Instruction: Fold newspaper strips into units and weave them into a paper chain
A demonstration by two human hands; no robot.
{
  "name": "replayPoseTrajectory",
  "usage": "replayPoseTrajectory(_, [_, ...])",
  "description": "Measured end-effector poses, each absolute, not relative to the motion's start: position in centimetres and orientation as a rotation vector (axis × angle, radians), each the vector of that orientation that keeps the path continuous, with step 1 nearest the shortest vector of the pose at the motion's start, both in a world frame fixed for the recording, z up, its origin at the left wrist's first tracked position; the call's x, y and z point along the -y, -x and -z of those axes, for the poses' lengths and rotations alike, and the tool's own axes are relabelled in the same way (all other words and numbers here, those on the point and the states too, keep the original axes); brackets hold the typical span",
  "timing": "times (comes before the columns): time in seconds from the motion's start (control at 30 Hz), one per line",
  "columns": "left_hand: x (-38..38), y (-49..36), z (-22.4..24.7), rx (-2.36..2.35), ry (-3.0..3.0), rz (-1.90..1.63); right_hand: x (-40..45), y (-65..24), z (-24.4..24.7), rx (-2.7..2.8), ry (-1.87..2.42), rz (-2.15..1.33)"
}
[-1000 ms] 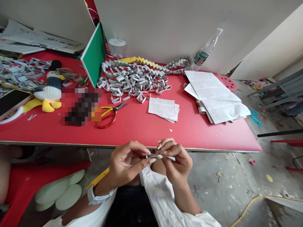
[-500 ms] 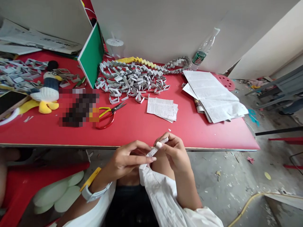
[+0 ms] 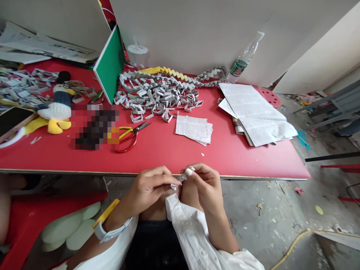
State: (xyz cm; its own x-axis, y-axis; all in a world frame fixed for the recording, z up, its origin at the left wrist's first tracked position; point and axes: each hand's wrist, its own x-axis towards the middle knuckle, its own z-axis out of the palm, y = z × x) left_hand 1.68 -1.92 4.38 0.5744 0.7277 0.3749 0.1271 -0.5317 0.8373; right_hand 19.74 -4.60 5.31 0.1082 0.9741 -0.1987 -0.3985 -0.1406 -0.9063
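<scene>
Over my lap, close to the table's front edge, both hands grip a narrow folded paper strip. My left hand pinches its lower end between thumb and fingers. The upper end is held by my right hand, its thumb pressed on the strip; parts of the strip are hidden by the fingers. On the red table beyond lie a small stack of printed paper pieces and scissors with red and yellow handles. Farther back is a pile of folded paper links.
A woven paper chain runs behind the pile. White sheets lie at the right, near a plastic bottle. At the left are a green divider, a plush bird, a phone and a lidded cup.
The strip looked long and straight; now it appears shorter and bent between my hands. My left fingers have curled in more around its lower end.
</scene>
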Motion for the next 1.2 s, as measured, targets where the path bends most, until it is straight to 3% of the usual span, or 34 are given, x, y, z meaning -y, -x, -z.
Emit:
replayPoseTrajectory(0.33, [2.7,-2.9,-4.5,-0.845,-1.800,-1.010,5.0,-20.2,-5.7,0.950,1.180,-1.055])
replayPoseTrajectory(0.7, [3.2,-3.0,-4.5,-0.975,-1.649,-1.062,5.5,-20.2,-5.5,0.973,1.123,-1.011])
replayPoseTrajectory(0.93, [2.7,-2.3,-4.6,-0.664,-1.830,-1.153,4.5,-20.4,-5.2,0.759,1.069,-1.216])
replayPoseTrajectory(1.2, [2.1,-2.7,-4.1,-0.615,-2.077,-1.192,4.3,-20.7,-4.5,0.865,1.041,-1.414])
